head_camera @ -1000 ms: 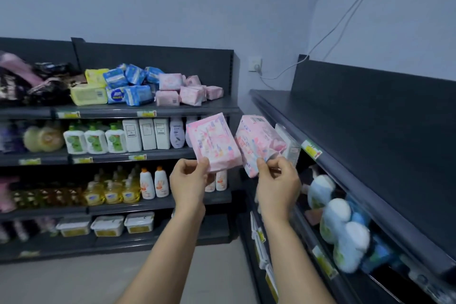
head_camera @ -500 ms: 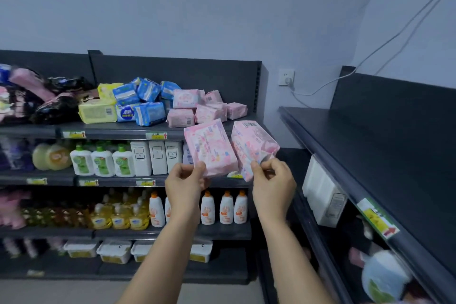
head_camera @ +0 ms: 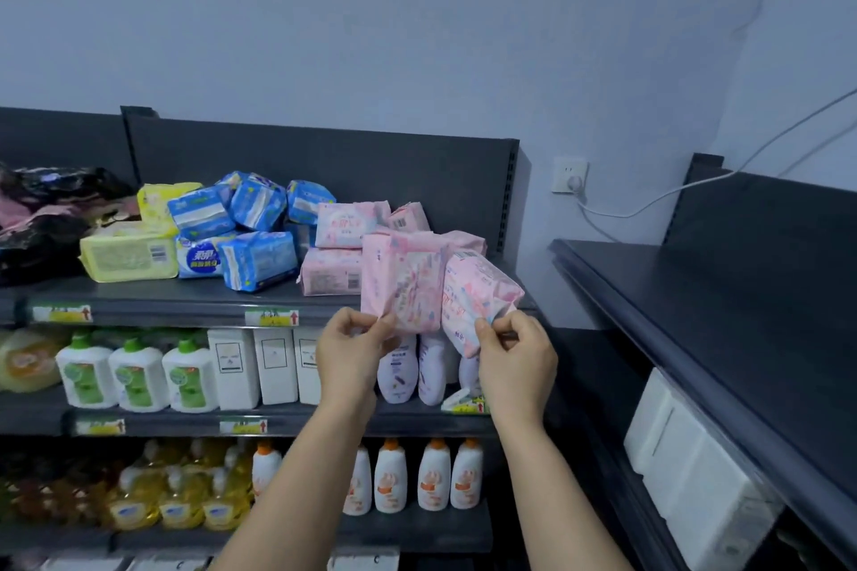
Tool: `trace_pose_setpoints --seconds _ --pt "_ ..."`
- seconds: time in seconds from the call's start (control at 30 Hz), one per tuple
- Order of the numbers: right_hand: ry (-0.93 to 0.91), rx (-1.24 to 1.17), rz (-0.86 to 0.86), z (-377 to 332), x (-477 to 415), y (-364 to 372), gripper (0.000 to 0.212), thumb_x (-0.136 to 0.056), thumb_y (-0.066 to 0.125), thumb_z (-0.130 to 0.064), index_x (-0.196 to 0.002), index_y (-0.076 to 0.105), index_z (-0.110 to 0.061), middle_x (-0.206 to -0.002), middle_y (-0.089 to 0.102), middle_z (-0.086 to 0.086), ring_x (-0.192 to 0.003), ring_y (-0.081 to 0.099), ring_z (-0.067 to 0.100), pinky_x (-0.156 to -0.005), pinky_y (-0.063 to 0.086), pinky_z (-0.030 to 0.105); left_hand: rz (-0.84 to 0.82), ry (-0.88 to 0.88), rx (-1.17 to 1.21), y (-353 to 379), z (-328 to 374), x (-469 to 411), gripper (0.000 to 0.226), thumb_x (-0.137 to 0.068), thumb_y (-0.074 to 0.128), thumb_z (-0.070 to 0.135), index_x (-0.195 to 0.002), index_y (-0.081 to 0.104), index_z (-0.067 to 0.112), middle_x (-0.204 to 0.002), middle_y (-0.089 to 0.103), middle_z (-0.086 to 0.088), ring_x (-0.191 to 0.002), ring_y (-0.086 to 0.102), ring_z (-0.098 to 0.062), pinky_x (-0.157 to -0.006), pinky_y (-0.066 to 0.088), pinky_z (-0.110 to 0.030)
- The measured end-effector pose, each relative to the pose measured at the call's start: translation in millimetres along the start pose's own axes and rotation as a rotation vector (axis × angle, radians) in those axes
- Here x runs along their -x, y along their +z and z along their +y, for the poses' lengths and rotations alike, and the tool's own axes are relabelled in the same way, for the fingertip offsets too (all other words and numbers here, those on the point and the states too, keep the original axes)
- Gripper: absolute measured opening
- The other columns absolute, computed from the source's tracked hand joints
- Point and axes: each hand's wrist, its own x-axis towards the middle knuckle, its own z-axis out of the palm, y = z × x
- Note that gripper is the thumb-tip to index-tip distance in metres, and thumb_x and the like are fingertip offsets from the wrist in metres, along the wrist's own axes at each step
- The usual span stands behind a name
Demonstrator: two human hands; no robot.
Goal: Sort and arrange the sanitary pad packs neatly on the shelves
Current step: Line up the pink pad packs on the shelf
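Your left hand (head_camera: 354, 345) is raised before the top shelf (head_camera: 185, 298), thumb and fingers pinching the lower corner of a pink pad pack (head_camera: 401, 281). Just beside it, your right hand (head_camera: 517, 357) pinches the lower end of a second pink pack (head_camera: 477, 297). Both are pale pink and patterned, held upright side by side at the shelf's front edge. The top shelf holds yellow packs (head_camera: 130, 253), jumbled blue packs (head_camera: 257, 218), then stacked pink packs (head_camera: 345, 225). The shelf below carries green-labelled bottles (head_camera: 134, 378) and white boxes (head_camera: 273, 364).
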Motion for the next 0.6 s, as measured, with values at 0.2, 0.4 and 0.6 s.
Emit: trace_pose_setpoints --seconds 0.2,0.4,0.6 --pt "0.025 0.026 -0.001 16 -51 56 0.037 -0.082 0.072 -0.013 -0.058 0.044 -0.020 -0.070 0.056 -0.003 -0.066 0.052 0.014 -0.061 0.034 0.027 -0.123 -0.014 -0.048 19 -3 -81 0.028 -0.085 0.068 0.000 -0.068 0.047 0.008 -0.084 0.057 -0.013 -0.074 0.062 -0.020 -0.057 0.056 -0.023" --pt "0.037 0.080 -0.006 39 -94 91 0.030 -0.084 0.071 -0.011 -0.063 0.049 -0.012 -0.075 0.056 0.001 -0.066 0.050 0.012 -0.058 0.032 0.024 -0.073 0.162 -0.261 43 -13 -140 0.030 -0.084 0.070 0.006 -0.065 0.048 0.011 -0.074 0.059 -0.013 -0.058 0.060 -0.018 -0.053 0.051 -0.027" --pt "-0.066 0.181 -0.015 70 -148 108 0.030 -0.085 0.068 -0.008 -0.066 0.045 -0.012 -0.078 0.052 -0.001 -0.061 0.044 0.004 -0.051 0.030 0.011 0.007 0.552 -0.622 74 -18 -195 0.019 -0.078 0.071 0.001 -0.073 0.057 0.014 -0.106 0.042 0.002 -0.092 0.050 -0.011 -0.081 0.046 -0.026"
